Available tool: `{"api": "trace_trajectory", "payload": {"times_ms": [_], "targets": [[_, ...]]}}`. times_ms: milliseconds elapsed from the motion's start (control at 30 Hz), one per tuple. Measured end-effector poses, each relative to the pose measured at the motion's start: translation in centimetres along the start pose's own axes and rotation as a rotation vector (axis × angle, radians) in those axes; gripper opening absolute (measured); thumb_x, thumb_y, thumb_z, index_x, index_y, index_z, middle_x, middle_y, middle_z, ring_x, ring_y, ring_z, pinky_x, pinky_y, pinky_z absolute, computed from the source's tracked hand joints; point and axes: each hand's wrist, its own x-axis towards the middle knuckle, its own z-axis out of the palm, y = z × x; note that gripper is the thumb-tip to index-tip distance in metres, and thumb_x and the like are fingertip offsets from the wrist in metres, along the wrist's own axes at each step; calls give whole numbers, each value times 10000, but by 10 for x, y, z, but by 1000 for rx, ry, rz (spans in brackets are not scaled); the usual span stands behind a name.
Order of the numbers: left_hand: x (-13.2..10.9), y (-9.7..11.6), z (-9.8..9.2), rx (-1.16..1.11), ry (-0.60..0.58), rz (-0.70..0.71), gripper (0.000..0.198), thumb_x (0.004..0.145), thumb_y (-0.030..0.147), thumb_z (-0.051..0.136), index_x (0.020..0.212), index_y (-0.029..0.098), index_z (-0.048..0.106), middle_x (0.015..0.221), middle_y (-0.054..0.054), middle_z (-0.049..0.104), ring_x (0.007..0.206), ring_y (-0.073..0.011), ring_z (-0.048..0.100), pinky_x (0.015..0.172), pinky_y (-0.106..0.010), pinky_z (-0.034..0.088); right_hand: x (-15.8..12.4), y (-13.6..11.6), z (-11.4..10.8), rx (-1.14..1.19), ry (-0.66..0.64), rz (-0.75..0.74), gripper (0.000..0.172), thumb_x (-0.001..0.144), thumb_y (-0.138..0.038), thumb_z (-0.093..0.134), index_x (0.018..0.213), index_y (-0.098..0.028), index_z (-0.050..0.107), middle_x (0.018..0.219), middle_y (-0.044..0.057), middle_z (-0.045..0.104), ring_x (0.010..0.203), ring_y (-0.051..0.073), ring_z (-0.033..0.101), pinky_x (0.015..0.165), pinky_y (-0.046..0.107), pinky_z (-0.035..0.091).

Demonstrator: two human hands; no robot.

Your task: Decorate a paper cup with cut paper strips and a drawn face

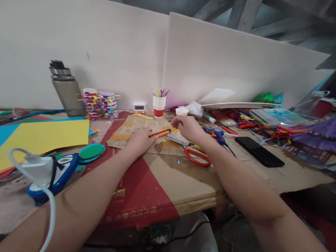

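Note:
My left hand [141,140] rests palm down on a sheet of brown printed paper [120,136], fingers stretched forward. Close beside its fingers lies a slim orange-and-black tool [160,134], perhaps a craft knife. My right hand [187,126] hovers with bent fingers apart, just in front of a small white cup [181,111]; nothing shows in its grasp, though the fingertips are partly hidden. Below the right wrist are scissors with red-orange handles [197,157], their blades pointing toward the paper. A blue glue gun [218,136] lies right of that wrist.
Red-printed cardboard [132,187] covers the table. At left are coloured sheets [52,134], a blue-and-white power strip [66,171], a bottle [70,91] and decorated cups [92,104]. A pen cup [159,104] stands behind; a phone [259,151] and a purple paper model [319,138] lie right.

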Motion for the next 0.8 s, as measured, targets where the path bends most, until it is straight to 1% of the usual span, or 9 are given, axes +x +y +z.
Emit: {"api": "trace_trajectory", "payload": {"times_ms": [100,200,267,333,400,467,533,667,800], "targets": [[2,-6,4,85,-72,44,369,841,415,560,1088,177,697,1120,-148,667,1062,-287,596,925,-369,449,-13,-17,17,-112,-144,-78,274,712,-16,449,676,-158,680,695,24,672,704,140,585,699,236,415],[7,-11,5,86,-107,98,277,799,292,577,1005,169,715,1032,-138,685,985,-259,624,873,-327,457,-27,-40,35,-162,-294,-263,228,741,-68,485,680,-184,672,692,0,663,688,138,561,678,232,394],[9,-13,4,77,-127,127,239,761,242,592,946,162,719,992,-127,693,943,-244,634,837,-304,458,-30,-47,39,-212,-260,-360,189,784,-133,514,695,-183,673,732,15,671,715,147,551,684,244,383],[7,-12,1,72,-115,128,235,785,270,572,922,152,721,973,-131,698,923,-239,636,805,-295,455,-27,-44,35,-266,-182,-367,190,835,-207,530,728,-171,683,780,42,685,752,155,555,703,252,381],[4,-8,-3,64,-89,114,293,825,347,540,936,149,726,967,-136,705,919,-244,635,773,-298,449,-19,-31,23,-318,-121,-250,246,892,-265,511,784,-155,702,827,70,701,771,156,574,713,252,389],[1,-2,-7,39,-89,95,351,834,437,528,926,165,730,944,-121,715,885,-243,636,722,-298,437,-11,-12,6,-398,-105,-30,283,928,-282,481,860,-149,721,902,97,723,782,157,607,705,247,403],[-2,3,-12,-6,-120,65,410,838,520,500,881,184,730,902,-100,725,824,-230,636,664,-293,417,-6,9,-12,-524,-126,219,293,944,-267,465,942,-158,738,999,116,736,869,170,650,756,240,426],[-4,10,-18,-65,-150,18,426,832,544,487,843,191,726,888,-86,734,800,-217,633,629,-284,392,-1,45,-36,-620,-109,398,294,911,-157,479,1034,-105,741,1099,188,722,1048,236,662,866,281,454],[-5,10,-18,-81,-158,9,386,827,505,506,842,183,719,889,-86,732,789,-206,629,617,-276,379,-1,66,-38,-680,-116,528,306,875,-82,487,1061,-53,728,1095,237,714,1060,282,676,868,326,490]]}}
